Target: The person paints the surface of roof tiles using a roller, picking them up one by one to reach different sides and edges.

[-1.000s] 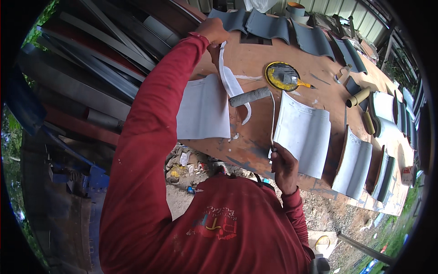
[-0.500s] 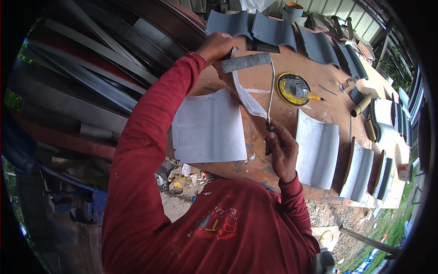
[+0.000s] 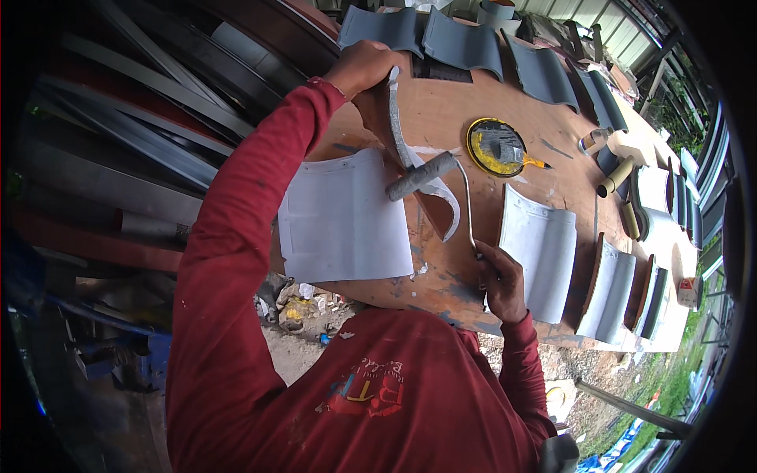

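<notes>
- A curved roof tile point(image 3: 400, 142) is held up on its side, left of a round black-and-yellow lid point(image 3: 481, 140); its thin wavy edge faces up, greyer at the far end, whiter at the near end.
- A grey paint roller point(image 3: 419, 177) lies across that edge, also left of the lid, and seems to touch it; light, even pressure along the curve should coat it without drips.
- The left hand point(image 3: 367, 67), beyond the lid and to its left, has its fingers clamped on the tile's far end; a firm grip there should stop the tile rocking.
- The right hand point(image 3: 502, 276), on the person's side of the lid, has its fingers closed around the roller's handle; a loose wrist would help follow the bends.
- A brush point(image 3: 535, 162) rests on the lid, probably handy for missed spots.
- A white tile point(image 3: 343, 217) lies on the table point(image 3: 441, 98), left of the lid and nearer the person; best kept clear of the roller.
</notes>
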A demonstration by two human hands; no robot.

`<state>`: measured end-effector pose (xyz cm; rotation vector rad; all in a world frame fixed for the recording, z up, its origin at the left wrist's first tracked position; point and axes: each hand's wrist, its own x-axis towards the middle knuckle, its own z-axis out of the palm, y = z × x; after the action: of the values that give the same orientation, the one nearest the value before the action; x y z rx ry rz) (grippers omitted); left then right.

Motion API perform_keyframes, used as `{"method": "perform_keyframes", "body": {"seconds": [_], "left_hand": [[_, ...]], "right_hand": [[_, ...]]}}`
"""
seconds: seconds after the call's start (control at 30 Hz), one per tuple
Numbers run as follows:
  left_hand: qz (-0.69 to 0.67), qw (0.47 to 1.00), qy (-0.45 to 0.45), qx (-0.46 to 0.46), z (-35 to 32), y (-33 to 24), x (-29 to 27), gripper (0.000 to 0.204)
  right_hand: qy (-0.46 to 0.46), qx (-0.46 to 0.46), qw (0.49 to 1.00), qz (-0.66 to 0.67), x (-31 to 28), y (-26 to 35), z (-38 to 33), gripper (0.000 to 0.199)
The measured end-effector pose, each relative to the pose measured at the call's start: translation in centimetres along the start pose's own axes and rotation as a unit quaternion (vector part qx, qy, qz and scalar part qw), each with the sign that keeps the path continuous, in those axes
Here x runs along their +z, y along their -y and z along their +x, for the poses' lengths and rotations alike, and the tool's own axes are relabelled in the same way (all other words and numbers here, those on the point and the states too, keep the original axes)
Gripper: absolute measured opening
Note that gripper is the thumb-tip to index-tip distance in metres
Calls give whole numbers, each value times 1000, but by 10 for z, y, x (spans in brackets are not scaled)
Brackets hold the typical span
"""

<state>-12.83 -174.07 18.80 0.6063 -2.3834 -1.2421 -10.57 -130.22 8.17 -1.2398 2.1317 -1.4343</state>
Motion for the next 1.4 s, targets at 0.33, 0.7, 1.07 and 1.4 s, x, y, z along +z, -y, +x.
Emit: {"method": "perform_keyframes", "body": {"seconds": [0.33,0.7,1.07,1.4], "left_hand": [[-44,998,54,-9,-2,16,-13,30],[-130,988,63,-50,1,37,-21,15],[-129,987,31,-87,-6,44,-32,20],[-122,983,23,-139,-5,48,-31,21]], "right_hand": [[8,-33,999,-22,5,20,39,37],[56,18,997,-54,-35,-19,-22,39],[-15,86,995,-38,6,-46,-84,35],[-47,177,965,187,21,-52,-79,36]]}}
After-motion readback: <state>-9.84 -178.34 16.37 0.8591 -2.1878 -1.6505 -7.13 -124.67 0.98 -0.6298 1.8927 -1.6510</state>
